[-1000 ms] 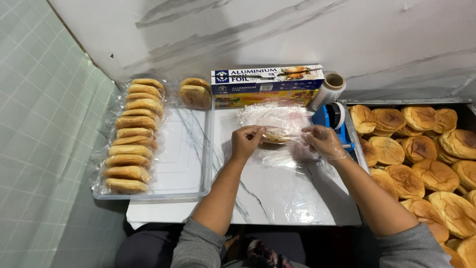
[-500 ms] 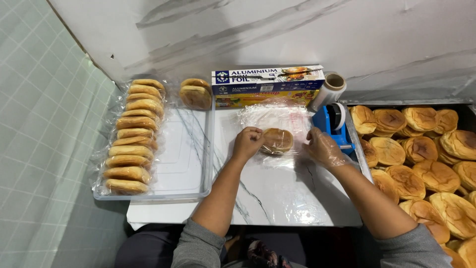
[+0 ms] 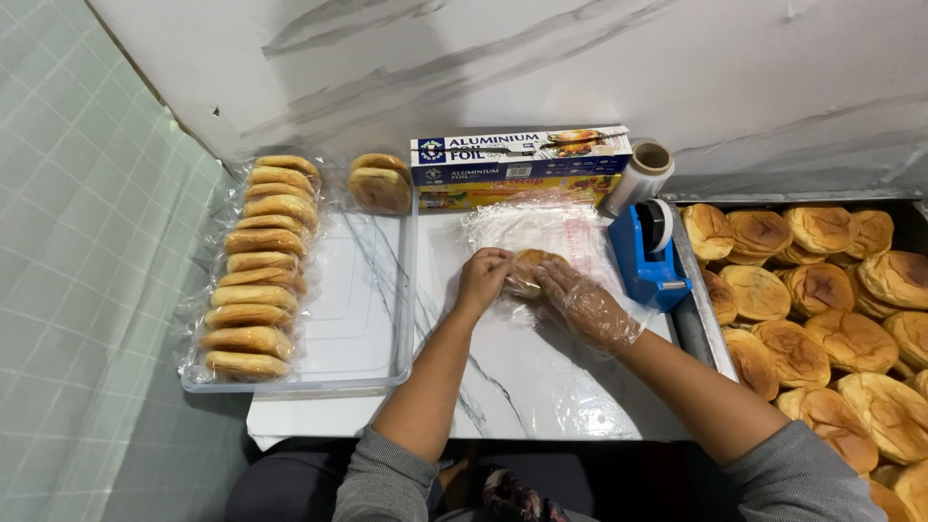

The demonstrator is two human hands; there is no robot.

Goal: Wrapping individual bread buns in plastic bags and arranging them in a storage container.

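The bare left hand (image 3: 483, 278) and the right hand (image 3: 585, 307), which wears a thin clear plastic glove, are closed in from either side on a round golden-brown bun (image 3: 531, 267), fingers curled over its top and edges so that both hands hold it between them; how tightly they press cannot be told. The bun lies on a crinkled sheet of clear plastic film (image 3: 541, 227) spread on the white marble-patterned counter (image 3: 522, 377), just in front of the person and near the middle of the worktop. It looks light, soft and easily dented, so a broad, gentle hold around the rim suits it better than a pinch on the crown; the film looks thin, clingy and slippery, apt to fold onto itself, and is best taken by its free edges. The bun is round and flat, with no clear long axis; it lies flat with its domed top up. Just right of the hands stands a blue plastic tape dispenser (image 3: 646, 253), and behind it a roll of clear film on a cardboard core (image 3: 640, 174) leans by a long blue and yellow foil box (image 3: 522, 166) set against the wall. To the left, a clear shallow tray (image 3: 362, 319) holds a row of wrapped buns (image 3: 253, 266) on edge; to the right a dark tray (image 3: 691, 333) is heaped with unwrapped buns (image 3: 822, 300).
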